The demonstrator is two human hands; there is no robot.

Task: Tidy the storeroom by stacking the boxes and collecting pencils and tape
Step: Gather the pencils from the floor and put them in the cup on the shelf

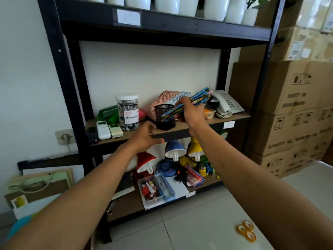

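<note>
A bundle of blue patterned pencils (187, 103) is gripped in the right hand (189, 112), fingers curled round its middle, the bundle tilted with its lower ends over the black mesh pencil cup (164, 116) and its upper ends pointing toward the telephone (225, 103). The cup stands near the front edge of the middle shelf (234, 117). The left hand (146, 136) is at that front edge just left of the cup, fingers loosely spread and holding nothing; whether it touches the cup cannot be told. 3 rolls of clear tape (246, 230) lie together on the white surface at the lower right. Cardboard boxes (292, 109) stand stacked right of the rack. On the middle shelf, left of the cup, are a clear jar (128, 112) and 3 remote controls (104, 131). The lower shelf carries 3 small desk lamps (174, 148) and plastic trays of stationery (155, 190). White pots (173, 4) line the top shelf.
</note>
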